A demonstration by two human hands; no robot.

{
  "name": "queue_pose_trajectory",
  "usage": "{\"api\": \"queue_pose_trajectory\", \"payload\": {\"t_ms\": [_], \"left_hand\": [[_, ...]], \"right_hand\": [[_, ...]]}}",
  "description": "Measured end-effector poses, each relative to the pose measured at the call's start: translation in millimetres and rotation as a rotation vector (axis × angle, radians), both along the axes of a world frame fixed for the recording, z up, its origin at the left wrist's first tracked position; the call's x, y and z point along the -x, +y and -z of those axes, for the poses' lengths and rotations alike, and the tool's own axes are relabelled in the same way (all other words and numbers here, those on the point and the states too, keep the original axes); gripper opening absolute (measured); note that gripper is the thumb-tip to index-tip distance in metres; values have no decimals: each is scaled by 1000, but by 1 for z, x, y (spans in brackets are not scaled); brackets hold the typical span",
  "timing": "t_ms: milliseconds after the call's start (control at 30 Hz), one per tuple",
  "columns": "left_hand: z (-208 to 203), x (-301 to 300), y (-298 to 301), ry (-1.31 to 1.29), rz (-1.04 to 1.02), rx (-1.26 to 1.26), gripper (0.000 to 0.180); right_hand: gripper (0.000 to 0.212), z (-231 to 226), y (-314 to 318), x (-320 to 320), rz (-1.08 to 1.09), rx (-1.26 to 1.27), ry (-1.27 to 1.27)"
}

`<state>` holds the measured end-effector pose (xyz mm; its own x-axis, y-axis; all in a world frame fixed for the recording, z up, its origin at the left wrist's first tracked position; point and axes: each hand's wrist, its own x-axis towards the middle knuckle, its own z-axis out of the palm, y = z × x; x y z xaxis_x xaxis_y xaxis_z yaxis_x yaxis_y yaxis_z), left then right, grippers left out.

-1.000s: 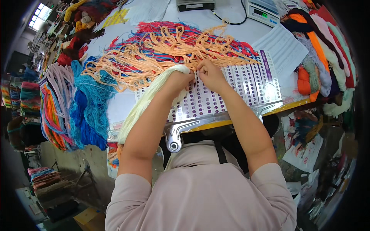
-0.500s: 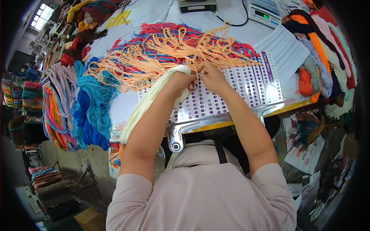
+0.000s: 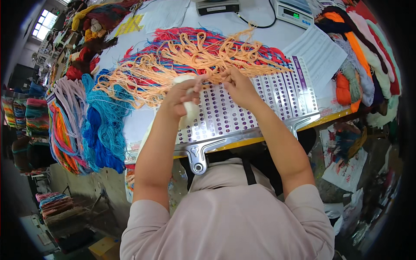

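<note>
My left hand (image 3: 180, 97) is curled round a thick cream yarn skein (image 3: 190, 112), whose tail hangs down past my left forearm. Just to the right, my right hand (image 3: 241, 90) has thumb and forefinger drawn together at the top edge of a row of white perforated cards (image 3: 236, 113); whatever they pinch is too small to make out. Beyond both hands spreads a heap of looped peach yarn (image 3: 186, 52) over red yarn (image 3: 167, 34) and blue strands. The cards, with their lines of dark round holes, lie in a metal clamp bar (image 3: 225, 141) along the near table edge.
Blue yarn hanks (image 3: 102, 125) and multicoloured hanks (image 3: 65, 143) hang off the table's left side. Several more hanks (image 3: 366, 65) lie at the right. Two scales, one with a lit display (image 3: 294, 15), stand at the back near paper sheets (image 3: 318, 52).
My left hand has moved left, away from my right hand, taking the cream skein with it. My right hand stays at nearly the same spot by the card edge.
</note>
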<state>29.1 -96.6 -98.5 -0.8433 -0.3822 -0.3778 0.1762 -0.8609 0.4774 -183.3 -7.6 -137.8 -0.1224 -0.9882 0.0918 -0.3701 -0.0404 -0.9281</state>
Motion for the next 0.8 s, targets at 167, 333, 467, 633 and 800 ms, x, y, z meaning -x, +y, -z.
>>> {"api": "queue_pose_trajectory", "payload": {"t_ms": [167, 333, 467, 633, 800], "left_hand": [[11, 57, 29, -622, 18, 570, 17], [-7, 3, -9, -653, -211, 571, 10], [-11, -127, -130, -527, -499, 869, 7], [-53, -179, -206, -876, -1102, 588, 19], [-65, -128, -126, -1098, -684, 1131, 50]], "right_hand": [[20, -13, 1, -4, -13, 140, -218], [18, 3, 3, 16, -23, -135, 234], [17, 0, -1, 10, 0, -167, 216], [21, 4, -2, 13, 53, -137, 84], [33, -11, -4, 58, 139, -31, 366]]}}
